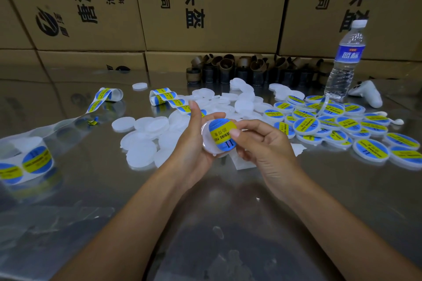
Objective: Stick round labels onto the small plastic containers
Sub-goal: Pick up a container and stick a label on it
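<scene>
- My left hand (194, 141) cups the container (208, 143) just above the desk (228, 212), fingers curled round its rim. My right hand (269, 146) pinches it too, thumb pressing the blue-and-yellow label (220, 131).
- The label looks domed, not yet flat. I'd keep it centred and sweep the thumb outward to chase out bubbles.
- Bare containers (146, 139) lie just behind my hands, the labelled pile (338, 125) to the right, and the label strip (164, 98) beyond.
- The water bottle (344, 59) stands well apart and nothing blocks my hands.

Shiny metal table (228, 223); plain containers (141, 139); labelled containers (338, 125); label strips (102, 98); water bottle (344, 61)
</scene>
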Demonstrator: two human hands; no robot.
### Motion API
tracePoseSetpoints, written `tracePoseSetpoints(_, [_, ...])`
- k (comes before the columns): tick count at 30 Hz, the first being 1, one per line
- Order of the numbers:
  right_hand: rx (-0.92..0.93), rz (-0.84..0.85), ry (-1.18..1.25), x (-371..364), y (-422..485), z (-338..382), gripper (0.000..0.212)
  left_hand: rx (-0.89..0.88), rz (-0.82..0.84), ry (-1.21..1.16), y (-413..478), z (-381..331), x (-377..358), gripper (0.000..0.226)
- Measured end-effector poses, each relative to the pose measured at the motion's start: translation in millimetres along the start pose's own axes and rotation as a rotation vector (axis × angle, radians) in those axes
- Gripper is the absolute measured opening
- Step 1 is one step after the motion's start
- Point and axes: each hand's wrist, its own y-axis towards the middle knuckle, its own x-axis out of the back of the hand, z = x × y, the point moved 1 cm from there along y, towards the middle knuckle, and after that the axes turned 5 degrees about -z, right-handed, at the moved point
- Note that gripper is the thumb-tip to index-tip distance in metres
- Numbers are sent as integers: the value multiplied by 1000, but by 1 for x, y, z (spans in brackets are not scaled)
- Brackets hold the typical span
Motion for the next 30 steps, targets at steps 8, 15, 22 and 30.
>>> tracePoseSetpoints(8, [-16,-56,-72,1,1,-3,8,-1,43,9,-2,1,-3,62])
tracePoseSetpoints(15, [-45,-118,-47,2,2,-4,6,24,84,22,-3,1,-3,62])
tracePoseSetpoints(22, [-62,-163,-48,2,3,-4,6,48,121,-22,-4,1,-4,64])
tracePoseSetpoints(30, [-54,-182,-63,2,3,-4,14,42,134,12,-7,1,-4,50])
